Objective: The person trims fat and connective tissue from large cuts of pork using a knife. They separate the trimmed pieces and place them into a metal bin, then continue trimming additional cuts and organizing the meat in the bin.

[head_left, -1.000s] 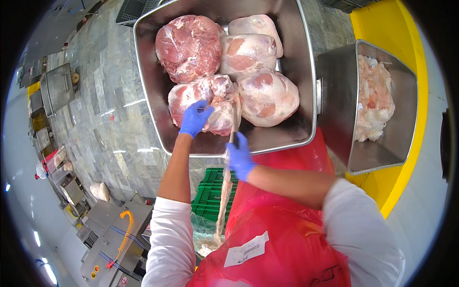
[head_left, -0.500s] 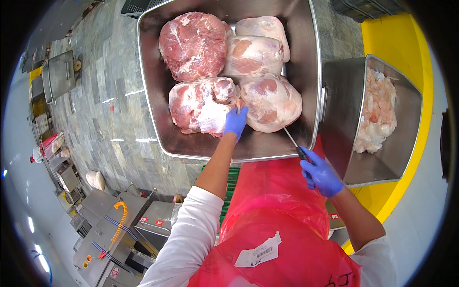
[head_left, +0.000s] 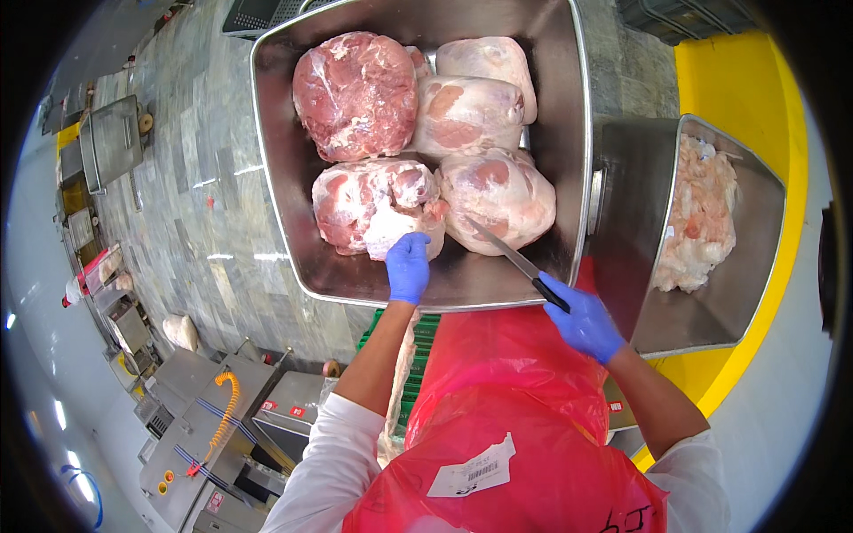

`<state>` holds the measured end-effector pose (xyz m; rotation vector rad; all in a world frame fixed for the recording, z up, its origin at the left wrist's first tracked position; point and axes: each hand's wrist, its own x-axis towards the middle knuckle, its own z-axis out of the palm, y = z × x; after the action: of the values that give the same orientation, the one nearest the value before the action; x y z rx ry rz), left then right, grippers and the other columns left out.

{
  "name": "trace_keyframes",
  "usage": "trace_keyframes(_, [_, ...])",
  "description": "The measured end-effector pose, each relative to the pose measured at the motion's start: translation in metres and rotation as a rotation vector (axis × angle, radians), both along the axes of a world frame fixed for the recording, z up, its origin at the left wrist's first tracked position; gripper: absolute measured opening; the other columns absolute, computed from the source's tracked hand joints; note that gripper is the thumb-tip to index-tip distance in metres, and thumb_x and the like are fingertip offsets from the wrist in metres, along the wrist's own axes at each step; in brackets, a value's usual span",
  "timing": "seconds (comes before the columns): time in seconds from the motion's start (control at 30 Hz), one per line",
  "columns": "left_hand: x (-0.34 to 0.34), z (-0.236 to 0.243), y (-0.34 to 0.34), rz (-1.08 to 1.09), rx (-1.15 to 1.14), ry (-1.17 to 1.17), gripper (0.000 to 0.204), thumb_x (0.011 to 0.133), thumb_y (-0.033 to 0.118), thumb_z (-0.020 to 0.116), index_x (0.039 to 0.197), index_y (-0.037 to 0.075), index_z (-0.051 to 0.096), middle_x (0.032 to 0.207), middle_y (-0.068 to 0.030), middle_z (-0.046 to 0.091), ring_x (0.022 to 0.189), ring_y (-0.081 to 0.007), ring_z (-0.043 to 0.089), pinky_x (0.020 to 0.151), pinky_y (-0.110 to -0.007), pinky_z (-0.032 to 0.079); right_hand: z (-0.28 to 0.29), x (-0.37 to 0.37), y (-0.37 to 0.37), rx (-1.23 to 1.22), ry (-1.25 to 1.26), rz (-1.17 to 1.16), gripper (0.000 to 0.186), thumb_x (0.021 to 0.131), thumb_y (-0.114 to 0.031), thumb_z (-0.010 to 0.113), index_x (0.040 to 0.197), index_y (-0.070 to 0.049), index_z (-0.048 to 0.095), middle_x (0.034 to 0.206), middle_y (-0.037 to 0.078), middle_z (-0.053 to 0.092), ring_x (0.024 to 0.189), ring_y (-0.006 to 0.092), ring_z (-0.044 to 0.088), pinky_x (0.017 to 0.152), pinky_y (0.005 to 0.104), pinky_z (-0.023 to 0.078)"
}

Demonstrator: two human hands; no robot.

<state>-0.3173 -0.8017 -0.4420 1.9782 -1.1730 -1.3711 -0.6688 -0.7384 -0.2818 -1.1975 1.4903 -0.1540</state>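
Note:
My left hand, in a blue glove, is closed on the pale fatty flap at the near edge of a large cut of meat. In my blue-gloved right hand is a knife with a black handle. Its blade points up and left, its tip over the pale, fat-covered cut beside the first one. Both cuts lie in a deep metal tub. Whether the blade touches the meat, I cannot tell.
Farther in the tub lie a dark red cut and two pale cuts. At right, a second metal bin holds pale trimmings. A green crate and a long pale strip show beside my left forearm.
My left hand has moved left and nearer to me, onto the flap. The knife has swung left, from beside the right-hand cut to over it.

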Motion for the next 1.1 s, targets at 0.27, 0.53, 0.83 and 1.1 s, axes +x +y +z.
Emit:
trace_keyframes(0.27, [0.026, 0.033, -0.056, 0.09, 0.121, 0.069, 0.019, 0.103, 0.019, 0.063, 0.1, 0.004, 0.076, 0.084, 0.0018, 0.067, 0.072, -0.0076, 0.056, 0.069, -0.024, 0.048, -0.028, 0.036, -0.071, -0.157, 0.037, 0.283, 0.053, 0.097, -0.019, 0.062, 0.149, -0.016, 0.054, 0.101, 0.022, 0.071, 0.093, 0.0437, 0.068, 0.082, 0.0533, 0.055])
trace_keyframes(0.53, [0.098, -0.042, -0.09, -0.149, -0.205, -0.508, 0.025, 0.098, 0.024, 0.073, 0.103, -0.001, 0.073, 0.092, -0.0105, 0.075, 0.083, -0.0176, 0.066, 0.083, -0.033, 0.054, -0.054, 0.044, -0.135, -0.09, 0.053, 0.556, 0.049, 0.097, -0.033, 0.062, 0.144, -0.016, 0.061, 0.112, 0.025, 0.072, 0.101, 0.0426, 0.07, 0.091, 0.0524, 0.054])
trace_keyframes(0.83, [0.055, -0.013, -0.076, -0.155, 0.085, -0.406, 0.067, 0.079, 0.046, 0.089, 0.119, 0.0, 0.062, 0.113, -0.0216, 0.072, 0.099, -0.0336, 0.072, 0.087, -0.045, 0.057, -0.07, 0.033, -0.243, 0.087, -0.179, 0.83, 0.044, 0.095, -0.024, 0.064, 0.138, -0.014, 0.067, 0.117, 0.02, 0.074, 0.105, 0.0382, 0.071, 0.092, 0.0428, 0.055])
trace_keyframes(1.1, [0.033, 0.011, -0.002, -0.611, -0.225, -0.684, 0.058, 0.075, 0.014, 0.083, 0.127, 0.007, 0.061, 0.106, -0.0192, 0.061, 0.105, -0.0411, 0.058, 0.092, -0.05, 0.046, -0.078, 0.047, -0.117, -0.257, -0.152, 0.442, 0.045, 0.096, -0.023, 0.067, 0.14, -0.011, 0.064, 0.114, 0.027, 0.071, 0.104, 0.0435, 0.07, 0.092, 0.0473, 0.057])
